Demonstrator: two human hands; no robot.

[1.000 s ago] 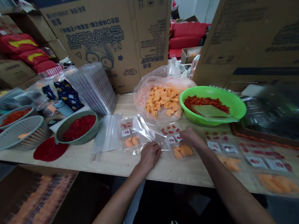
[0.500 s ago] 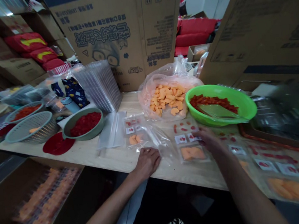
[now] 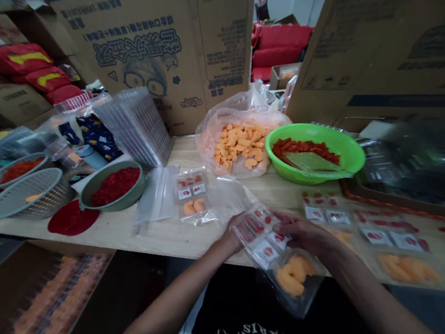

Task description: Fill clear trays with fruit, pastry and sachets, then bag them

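My right hand (image 3: 300, 230) is closed on the side of a clear plastic tray (image 3: 305, 301), which is lifted and tilted over the table's front edge. Inside show orange heart-like pieces (image 3: 294, 275), red pieces and two small white printed sachets (image 3: 265, 254). My left hand (image 3: 233, 239) is at the tray's far left end, closed at the near end of a clear plastic bag (image 3: 231, 195); the tray hides most of its fingers. Left of the bag, a similar packed tray (image 3: 192, 193) lies in clear wrapping. More filled trays (image 3: 396, 243) lie to the right.
A green basin (image 3: 350, 160) of red pieces and a bag of orange pieces (image 3: 239, 141) stand behind. Leftward are flat clear bags (image 3: 156, 198), a grey-green bowl (image 3: 114, 201), a red lid (image 3: 71, 219), a perforated basket (image 3: 45, 198) and stacked clear trays (image 3: 137, 123). Cardboard boxes (image 3: 172, 12) rise behind.
My right hand has lifted the tray off the table and brought it left and toward me, to my left hand. The view has shifted a little.
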